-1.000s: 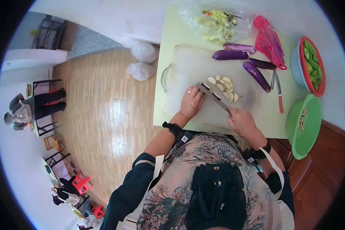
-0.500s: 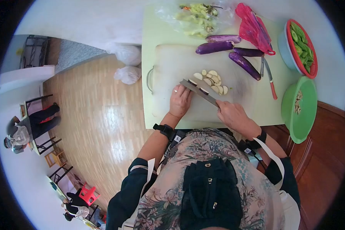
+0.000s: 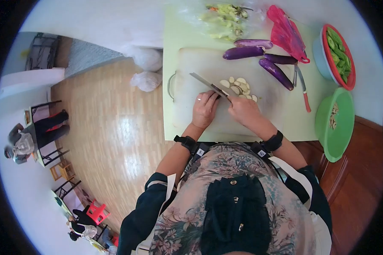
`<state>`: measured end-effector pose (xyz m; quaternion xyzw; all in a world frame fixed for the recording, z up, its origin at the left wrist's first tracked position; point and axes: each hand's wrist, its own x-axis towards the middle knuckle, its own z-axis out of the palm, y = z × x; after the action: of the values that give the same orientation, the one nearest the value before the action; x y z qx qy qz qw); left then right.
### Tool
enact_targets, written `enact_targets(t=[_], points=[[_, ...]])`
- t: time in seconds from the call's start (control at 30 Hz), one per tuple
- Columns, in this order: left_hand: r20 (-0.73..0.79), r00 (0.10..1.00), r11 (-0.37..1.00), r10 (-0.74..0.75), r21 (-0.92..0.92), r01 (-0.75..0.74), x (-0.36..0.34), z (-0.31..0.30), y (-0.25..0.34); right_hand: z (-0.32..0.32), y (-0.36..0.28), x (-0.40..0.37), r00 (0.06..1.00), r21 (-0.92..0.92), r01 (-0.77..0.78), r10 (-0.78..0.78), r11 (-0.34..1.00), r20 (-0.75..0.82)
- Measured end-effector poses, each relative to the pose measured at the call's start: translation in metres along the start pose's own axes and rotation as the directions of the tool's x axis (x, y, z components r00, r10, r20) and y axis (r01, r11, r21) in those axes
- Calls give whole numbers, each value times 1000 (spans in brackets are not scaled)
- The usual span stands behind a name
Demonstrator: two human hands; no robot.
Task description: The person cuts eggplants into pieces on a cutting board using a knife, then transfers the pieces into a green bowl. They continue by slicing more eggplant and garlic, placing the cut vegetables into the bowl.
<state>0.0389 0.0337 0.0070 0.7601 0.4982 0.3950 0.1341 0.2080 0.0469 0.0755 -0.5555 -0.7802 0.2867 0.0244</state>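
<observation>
My right hand (image 3: 245, 111) is closed around the handle of a kitchen knife (image 3: 203, 80), whose broad blade slants up and left over the white cutting board (image 3: 191, 114). Against the near side of the blade, my left hand (image 3: 204, 109) has its fingers bent and closed on a dark piece of eggplant (image 3: 218, 96), mostly hidden by fingers and blade. Pale eggplant slices (image 3: 241, 86) lie in a loose group just beyond the knife. Several whole purple eggplants (image 3: 243, 52) rest at the board's far right edge and on the table beside it.
A knife with an orange handle (image 3: 307, 102) lies right of the board. A green basin (image 3: 336, 140) holds cut pieces; behind it, a red-rimmed basin (image 3: 352, 76) holds green peppers. A pink bag (image 3: 285, 32) and a clear bag of trimmings (image 3: 225, 21) lie at the back. Two people are far left.
The knife and my right hand have shifted left, and the blade now reaches past my left fingertips. The pieces that clung to the blade no longer show there. The whole view has shifted slightly.
</observation>
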Motion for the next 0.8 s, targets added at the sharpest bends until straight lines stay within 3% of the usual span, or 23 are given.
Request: enact_targets(t=[0.23, 0.33, 0.5, 0.63, 0.8], points=[[-7, 1000, 1000, -10, -17, 10, -2, 0, -1, -20, 7, -27, 999, 47, -43, 45, 998, -31], [10, 1000, 1000, 0, 2, 0, -1, -2, 0, -31, 8, -48, 999, 18, 35, -34, 999, -25], [24, 1000, 1000, 11, 17, -11, -1, -4, 0, -35, 9, -66, 996, -95, 77, -72, 992, 59], [59, 998, 1000, -6, 26, 4, -3, -3, -1, -33, 9, -66, 997, -87, 54, -49, 995, 61], [46, 999, 1000, -2, 16, 1, -4, -1, -3, -36, 5, -63, 985, -122, -4, 25, 993, 171]])
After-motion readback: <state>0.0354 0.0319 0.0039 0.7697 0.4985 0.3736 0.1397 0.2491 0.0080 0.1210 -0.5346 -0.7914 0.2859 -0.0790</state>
